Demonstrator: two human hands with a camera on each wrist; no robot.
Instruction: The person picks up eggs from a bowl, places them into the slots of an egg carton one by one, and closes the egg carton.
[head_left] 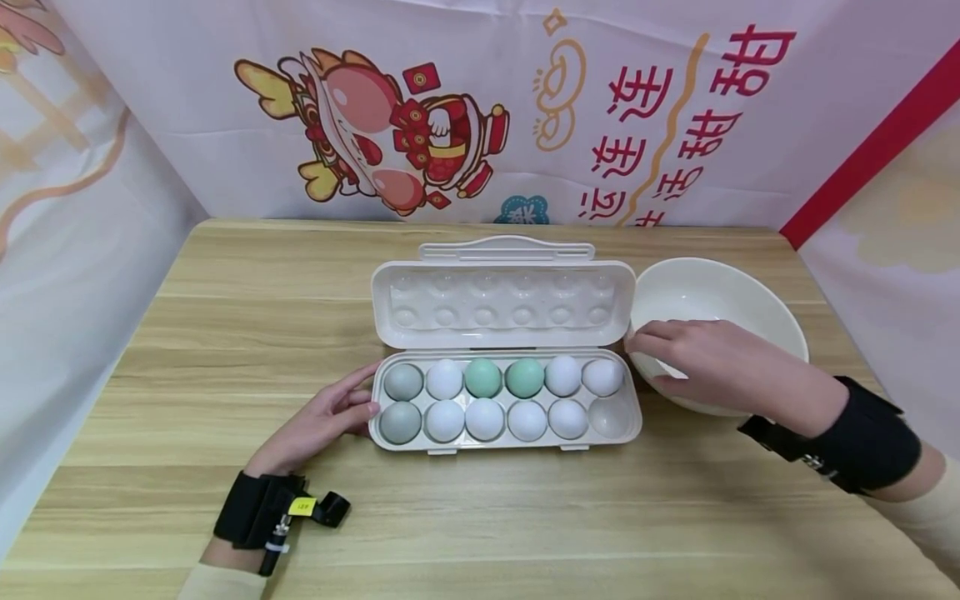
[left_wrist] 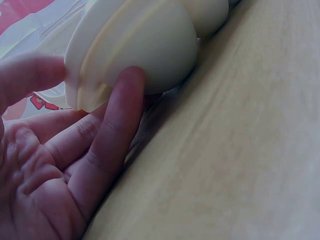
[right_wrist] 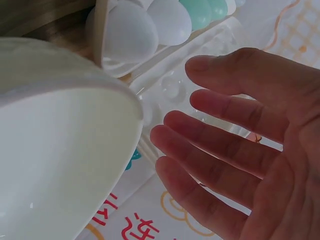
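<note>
A white plastic egg box lies with its lid tilted back. Its two rows of cups hold white eggs, two grey ones at the left and two green ones in the back row; the front right cup holds none. My left hand grips the box's left end, fingers touching its rim and rounded side. Over the left rim of a large white bowl hangs my right hand, holding nothing. In the right wrist view its fingers are spread loosely between bowl and box.
The bowl stands on the wooden table, close to the egg box's right end. A white printed cloth rises behind the table's back edge, with more cloth at both sides. Each wrist wears a black strap.
</note>
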